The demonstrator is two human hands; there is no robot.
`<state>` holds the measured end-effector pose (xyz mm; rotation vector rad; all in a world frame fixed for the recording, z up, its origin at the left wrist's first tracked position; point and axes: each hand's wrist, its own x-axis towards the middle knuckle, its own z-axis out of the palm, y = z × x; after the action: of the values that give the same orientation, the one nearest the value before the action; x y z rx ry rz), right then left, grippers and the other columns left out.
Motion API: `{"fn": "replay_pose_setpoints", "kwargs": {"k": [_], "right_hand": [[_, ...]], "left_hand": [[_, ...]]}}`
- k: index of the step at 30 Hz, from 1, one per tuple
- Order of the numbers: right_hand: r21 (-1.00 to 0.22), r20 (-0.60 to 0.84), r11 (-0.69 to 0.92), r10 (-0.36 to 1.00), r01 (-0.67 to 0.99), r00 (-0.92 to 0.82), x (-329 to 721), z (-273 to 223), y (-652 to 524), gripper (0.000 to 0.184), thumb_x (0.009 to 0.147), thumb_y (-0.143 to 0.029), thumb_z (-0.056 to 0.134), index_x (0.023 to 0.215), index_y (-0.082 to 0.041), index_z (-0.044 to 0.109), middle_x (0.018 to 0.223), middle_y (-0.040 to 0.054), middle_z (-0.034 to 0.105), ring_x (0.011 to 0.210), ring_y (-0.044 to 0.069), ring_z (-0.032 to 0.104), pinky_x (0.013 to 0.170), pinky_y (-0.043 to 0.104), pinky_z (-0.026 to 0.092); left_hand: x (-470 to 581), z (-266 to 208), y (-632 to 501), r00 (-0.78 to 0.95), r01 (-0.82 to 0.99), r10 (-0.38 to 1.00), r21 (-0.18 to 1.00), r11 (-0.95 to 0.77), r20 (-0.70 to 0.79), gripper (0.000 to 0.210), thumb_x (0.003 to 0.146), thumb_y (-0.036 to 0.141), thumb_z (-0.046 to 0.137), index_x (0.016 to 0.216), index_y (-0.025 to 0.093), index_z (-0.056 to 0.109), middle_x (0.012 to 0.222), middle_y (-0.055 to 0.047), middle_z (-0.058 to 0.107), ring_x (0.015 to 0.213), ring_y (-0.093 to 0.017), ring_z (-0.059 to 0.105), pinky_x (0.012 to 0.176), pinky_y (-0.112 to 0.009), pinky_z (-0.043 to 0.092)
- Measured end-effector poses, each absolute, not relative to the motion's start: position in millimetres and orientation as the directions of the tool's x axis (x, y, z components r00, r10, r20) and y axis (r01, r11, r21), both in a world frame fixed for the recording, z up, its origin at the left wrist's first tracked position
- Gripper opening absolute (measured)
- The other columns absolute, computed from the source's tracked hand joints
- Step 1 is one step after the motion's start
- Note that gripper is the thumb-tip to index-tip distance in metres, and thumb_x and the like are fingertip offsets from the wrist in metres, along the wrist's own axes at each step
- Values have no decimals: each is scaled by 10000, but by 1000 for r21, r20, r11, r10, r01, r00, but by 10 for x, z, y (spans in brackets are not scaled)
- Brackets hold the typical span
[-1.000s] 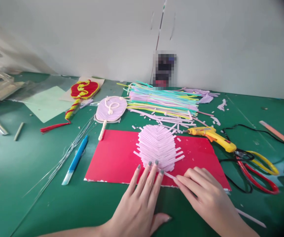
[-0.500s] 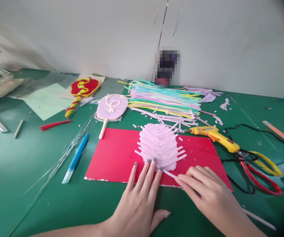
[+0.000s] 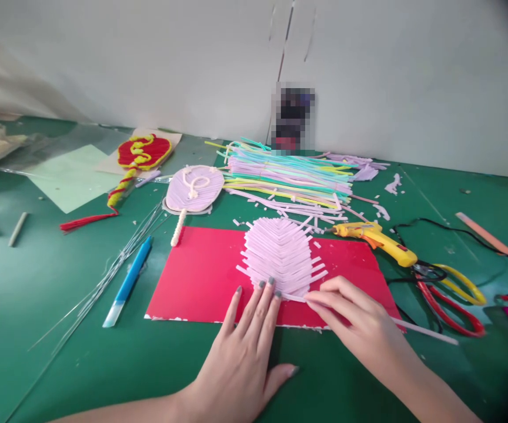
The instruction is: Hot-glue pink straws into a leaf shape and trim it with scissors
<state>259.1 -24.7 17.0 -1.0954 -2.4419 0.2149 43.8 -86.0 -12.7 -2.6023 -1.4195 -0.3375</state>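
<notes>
A leaf-shaped panel of lilac pipe cleaners (image 3: 278, 252), laid in slanted rows meeting at a middle line, lies on a red card (image 3: 205, 273). My left hand (image 3: 245, 346) is spread flat, its fingertips pressing on the panel's lower edge. Between thumb and fingers my right hand (image 3: 353, 314) pinches a lilac pipe cleaner (image 3: 294, 298) along that lower edge. The strip's free tail sticks out to the right, past the hand and the card. Several row ends jut beyond the panel's sides.
Behind lies a pile of coloured pipe cleaners (image 3: 289, 173). A yellow glue gun (image 3: 381, 241) and red-and-yellow-handled scissors (image 3: 452, 305) lie right. Leftward are a lilac fan (image 3: 195, 189), a red fan (image 3: 143, 151), thin wires (image 3: 108, 273) and a blue pen-like tool (image 3: 129, 279).
My right hand has moved slightly up and left, swinging the pipe cleaner flatter along the panel's lower edge. My left hand stays pressed in place. The whole view has shifted slightly.
</notes>
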Motion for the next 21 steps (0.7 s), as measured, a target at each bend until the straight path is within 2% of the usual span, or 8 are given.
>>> {"fn": "replay_pose_setpoints", "kwargs": {"k": [4, 21], "right_hand": [[-378, 330, 653, 757, 657, -563, 2489, 127, -247, 209, 946, -204, 491, 937, -200, 700, 878, 56, 661, 775, 136, 647, 751, 246, 546], [-380, 377, 688, 725, 618, -576, 2418, 66, -209, 187, 934, -192, 526, 977, -198, 708, 849, 41, 681, 775, 135, 624, 763, 268, 511]], "left_hand": [[439, -110, -856, 535, 837, 799, -48, -544, 273, 721, 926, 628, 326, 1345, 63, 484, 1421, -153, 488, 1312, -288, 457, 1064, -454, 296], [428, -159, -884, 488, 862, 834, 7, -506, 257, 710, 926, 629, 312, 1402, 118, 440, 1478, -105, 433, 1373, -298, 361, 1125, -451, 222]]}}
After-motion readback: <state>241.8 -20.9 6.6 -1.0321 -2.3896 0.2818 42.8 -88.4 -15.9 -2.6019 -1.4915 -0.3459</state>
